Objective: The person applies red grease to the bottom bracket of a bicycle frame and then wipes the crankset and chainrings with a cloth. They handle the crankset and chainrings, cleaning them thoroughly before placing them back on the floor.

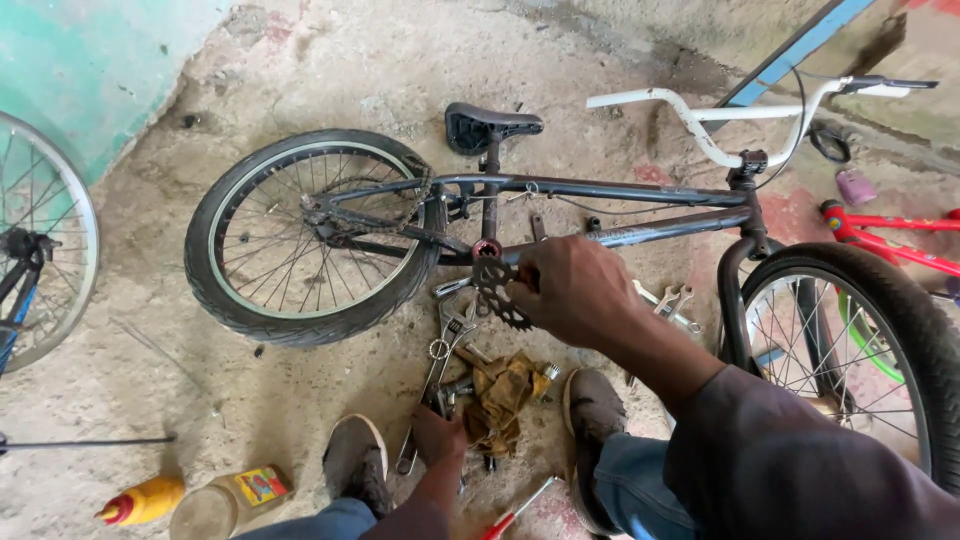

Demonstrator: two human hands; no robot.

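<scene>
Head view, listed near to far across the concrete floor (300, 60). Nearest edge: two shoes, the left shoe (356, 462) and the right shoe (592, 410), with a red-handled screwdriver (515, 514) lying between them. Toward the near left corner stand a yellow squeeze bottle with a red cap (142, 500) and a clear jar with a coloured label (228, 498). Left hand (438, 436): lowered onto a heap of wrenches (447, 345), fingers curled around one tool, though which one cannot be told. Just beside the heap lies a crumpled tan rag (503, 392). Right hand (572, 290): clenched on the toothed chainring (497, 290), holding it against the bottom bracket of the dark bicycle (600, 192), which lies on its side mid-floor. More spanners (672, 303) lie just past the right wrist. The chain (375, 205) hangs slack over the rear wheel (312, 236), off the chainring. Far items: black saddle (490, 127), white handlebar (700, 118), front wheel (860, 340) at the right edge, a red frame (895, 235) beyond it, another spoked wheel (40, 250) at the left edge. Step in hand, as judged: work at the crank, chainring steadied while a tool is picked. The next move calls for a wrench that fits the fastener, brought to it while the chainring is kept from turning.
</scene>
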